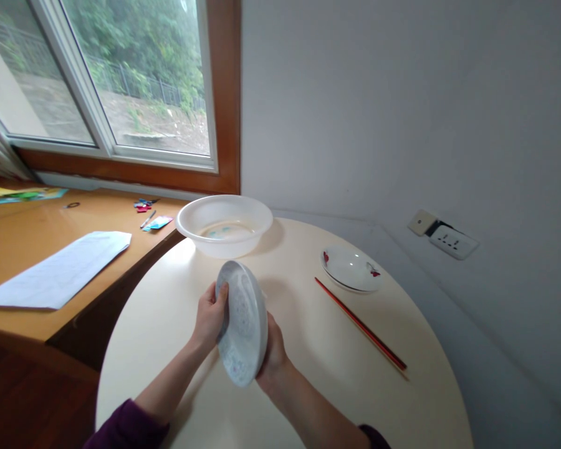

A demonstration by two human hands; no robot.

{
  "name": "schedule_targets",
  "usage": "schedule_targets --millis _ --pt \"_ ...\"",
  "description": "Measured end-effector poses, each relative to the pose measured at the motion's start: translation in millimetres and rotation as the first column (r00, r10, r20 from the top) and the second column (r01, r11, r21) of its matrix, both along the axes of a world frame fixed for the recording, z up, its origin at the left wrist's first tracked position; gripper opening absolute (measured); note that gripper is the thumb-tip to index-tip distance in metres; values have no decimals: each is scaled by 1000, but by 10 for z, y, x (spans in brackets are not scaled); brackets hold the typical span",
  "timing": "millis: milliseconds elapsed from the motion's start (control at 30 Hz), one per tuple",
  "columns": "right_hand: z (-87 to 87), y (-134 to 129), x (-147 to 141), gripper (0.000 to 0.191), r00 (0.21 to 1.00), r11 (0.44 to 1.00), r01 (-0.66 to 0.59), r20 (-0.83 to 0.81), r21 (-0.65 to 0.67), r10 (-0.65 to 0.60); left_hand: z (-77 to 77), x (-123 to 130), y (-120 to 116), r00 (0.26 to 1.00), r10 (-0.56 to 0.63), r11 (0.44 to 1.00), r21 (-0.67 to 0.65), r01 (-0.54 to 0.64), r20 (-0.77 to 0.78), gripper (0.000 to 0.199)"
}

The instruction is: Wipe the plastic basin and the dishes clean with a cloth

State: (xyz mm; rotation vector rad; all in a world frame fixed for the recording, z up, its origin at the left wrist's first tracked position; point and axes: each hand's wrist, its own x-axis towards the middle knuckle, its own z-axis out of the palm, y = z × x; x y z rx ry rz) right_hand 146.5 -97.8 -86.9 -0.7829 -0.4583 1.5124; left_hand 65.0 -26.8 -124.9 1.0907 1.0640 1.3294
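A pale grey-white speckled dish [242,324] is tilted on its edge above the round white table [168,330], between my two hands. My left hand [211,313] grips its left rim, thumb on the inner face. Behind the right side, my right hand [273,352] supports the outside, its fingers partly hidden by the dish. Beyond them stands a translucent white basin [224,249]. To the right lie stacked white plates [350,268] with red decoration, and red chopsticks [362,327] rest in front of the plates.
On the left, a wooden desk [79,218] adjoins the table, with white paper [60,268], a pen [148,219] and small colourful packets [158,223]. A wall with a socket [453,242] borders the right side.
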Motion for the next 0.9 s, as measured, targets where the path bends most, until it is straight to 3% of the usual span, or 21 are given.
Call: schedule_targets --millis 200,433,567,733,833,900 --pt "-26 22 53 35 997 997 -72 4 0 72 -31 -32 35 998 54 998 26 -55 28 41" --pt "-201 -62 2 29 990 990 140 -20 -31 -140 -124 -64 102 995 98 994 46 -100 33 38" --pt "-212 -156 76 25 974 975 223 43 20 -223 -129 -83 141 991 133 990 40 -135 29 36" --pt "-227 -221 325 34 920 960 230 288 158 -267 -118 -105 171 989 134 989 65 -130 -66 32" --pt "-339 -176 434 31 789 955 236 538 179 -296 -83 -121 185 997 70 997 -18 -71 -41 32" --pt "-448 -112 474 26 723 949 277 617 153 -310 -44 -131 189 999 39 994 -101 -36 22 33"
